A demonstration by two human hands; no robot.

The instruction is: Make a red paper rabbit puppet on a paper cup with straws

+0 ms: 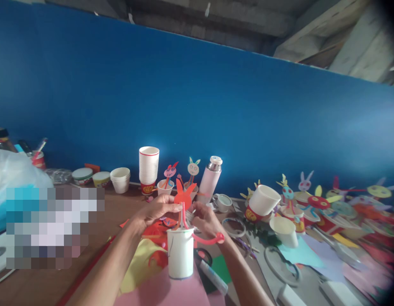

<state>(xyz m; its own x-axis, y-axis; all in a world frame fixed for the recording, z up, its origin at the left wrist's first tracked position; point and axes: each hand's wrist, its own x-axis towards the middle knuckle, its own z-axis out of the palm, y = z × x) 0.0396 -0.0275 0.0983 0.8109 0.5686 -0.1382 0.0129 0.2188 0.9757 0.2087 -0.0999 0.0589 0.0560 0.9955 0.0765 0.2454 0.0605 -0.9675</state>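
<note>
Left hand (160, 208), fingertips pinched on one orange rabbit cutout (183, 197) above one near white cup (181, 255); right hand (206, 216), fingers curled, their hold impossible to tell; far, one pink flask (210, 179) and two eared figures (193, 169), one partly screened by the cutout; right, blurred figures (379, 192) too crowded to count.

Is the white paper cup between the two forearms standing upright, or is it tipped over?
Upright: the white paper cup stands with near-vertical sides, and reddish strips show above its top.
</note>
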